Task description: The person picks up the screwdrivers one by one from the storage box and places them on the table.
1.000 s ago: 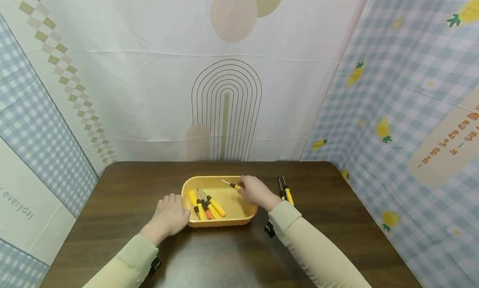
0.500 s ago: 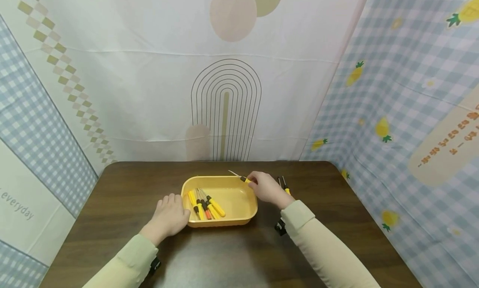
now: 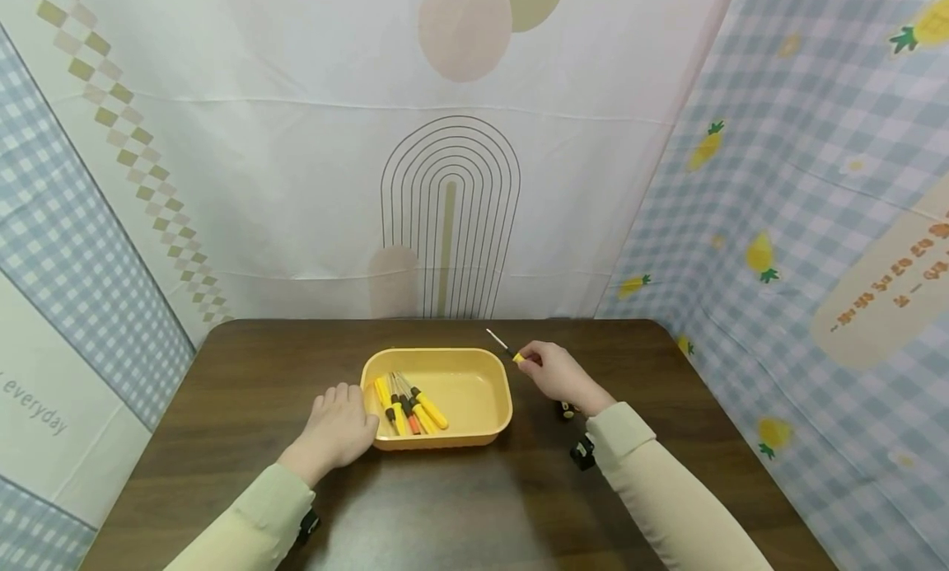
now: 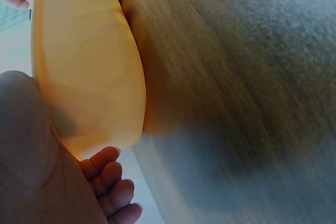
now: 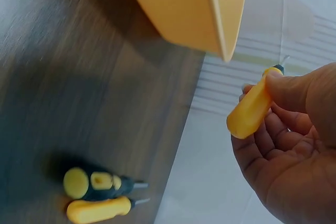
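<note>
In the head view, a yellow plastic bin (image 3: 474, 398) sits mid-table with several screwdrivers (image 3: 428, 408) gathered at its left end. My left hand (image 3: 334, 427) holds the bin's left end; the left wrist view shows the thumb at the rim and curled fingers against the outer wall (image 4: 92, 66). Above the table, just right of the bin, my right hand (image 3: 559, 377) pinches a small screwdriver (image 5: 249, 111) by its yellow handle. Its thin shaft (image 3: 498, 339) points up and left. The lower palm side of the left hand hides part of the bin in the left wrist view.
Right of the bin, a black-and-yellow screwdriver (image 5: 100, 181) and a yellow-handled one (image 5: 100, 210) lie side by side on the dark wooden table (image 3: 460, 505). The right hand mostly covers them in the head view. A patterned cloth (image 3: 334, 184) hangs behind the table.
My right hand has lifted the screwdriver out of the bin and carried it right, past the rim. The left hand and bin stay in place.
</note>
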### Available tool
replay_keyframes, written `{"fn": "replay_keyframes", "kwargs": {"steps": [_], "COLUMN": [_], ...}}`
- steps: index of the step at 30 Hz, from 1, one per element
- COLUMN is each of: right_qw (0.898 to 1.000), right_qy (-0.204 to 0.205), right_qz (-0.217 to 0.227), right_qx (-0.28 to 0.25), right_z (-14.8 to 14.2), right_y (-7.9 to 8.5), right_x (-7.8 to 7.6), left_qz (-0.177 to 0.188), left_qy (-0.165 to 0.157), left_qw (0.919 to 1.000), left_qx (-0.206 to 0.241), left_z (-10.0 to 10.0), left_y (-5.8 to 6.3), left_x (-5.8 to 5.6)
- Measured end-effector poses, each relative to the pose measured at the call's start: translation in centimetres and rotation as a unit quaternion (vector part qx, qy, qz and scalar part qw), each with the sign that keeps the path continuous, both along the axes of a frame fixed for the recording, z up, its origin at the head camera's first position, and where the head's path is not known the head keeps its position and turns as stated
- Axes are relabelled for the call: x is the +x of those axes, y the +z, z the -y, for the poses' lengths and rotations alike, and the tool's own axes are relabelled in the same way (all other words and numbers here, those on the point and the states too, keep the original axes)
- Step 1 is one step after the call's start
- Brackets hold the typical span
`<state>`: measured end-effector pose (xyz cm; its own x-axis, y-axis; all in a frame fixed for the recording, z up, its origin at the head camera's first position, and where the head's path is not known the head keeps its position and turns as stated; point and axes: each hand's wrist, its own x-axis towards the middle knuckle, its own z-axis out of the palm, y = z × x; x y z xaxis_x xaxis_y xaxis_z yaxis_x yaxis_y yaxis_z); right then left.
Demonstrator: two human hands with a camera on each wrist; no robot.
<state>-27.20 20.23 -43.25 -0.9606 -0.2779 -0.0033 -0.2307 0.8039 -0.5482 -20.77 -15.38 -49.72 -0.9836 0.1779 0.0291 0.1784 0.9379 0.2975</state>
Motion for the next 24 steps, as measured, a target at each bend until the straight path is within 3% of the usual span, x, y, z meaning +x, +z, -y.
{"fn": "replay_keyframes", "kwargs": {"steps": [13, 24], "right_qw": [1.0, 0.993], "right_qy": [-0.019, -0.07], "right_qz": [0.002, 0.056], "right_qx": [-0.019, -0.078], "right_z": [-4.1, -7.3], "right_y": [-0.5, -1.7], "right_x": [0.1, -0.5], "left_qz": [-0.008, -0.008], "left_qy": [0.001, 0.002], "left_qw": [1.0, 0.9999], "left_qx": [0.005, 0.006], "left_z": [-0.1, 0.0], "left_y": [-0.2, -0.1], "left_x": [0.0, 0.1]}}
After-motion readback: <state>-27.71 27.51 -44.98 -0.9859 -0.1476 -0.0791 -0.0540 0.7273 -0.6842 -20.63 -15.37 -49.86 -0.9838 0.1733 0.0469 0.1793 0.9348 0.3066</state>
